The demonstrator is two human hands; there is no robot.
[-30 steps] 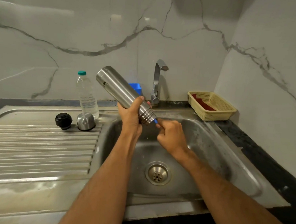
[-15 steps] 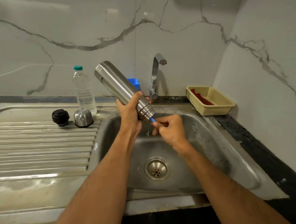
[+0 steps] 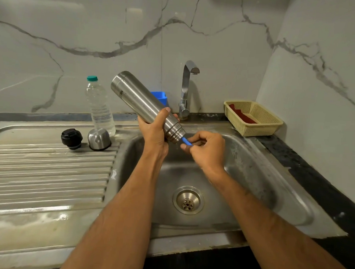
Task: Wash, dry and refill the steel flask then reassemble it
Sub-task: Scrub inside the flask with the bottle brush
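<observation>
Over the sink (image 3: pixel 253 174), from the head view, our left hand (image 3: pixel 155 131) holds the steel flask (image 3: pixel 141 102) in its grip, mouth tilted down; our right hand (image 3: pixel 208 149) pinches a blue handle (image 3: pixel 186 141), perhaps a brush, entering the flask's mouth

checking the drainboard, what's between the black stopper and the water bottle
In the head view, the steel cap stands between the black stopper and the water bottle.
</observation>
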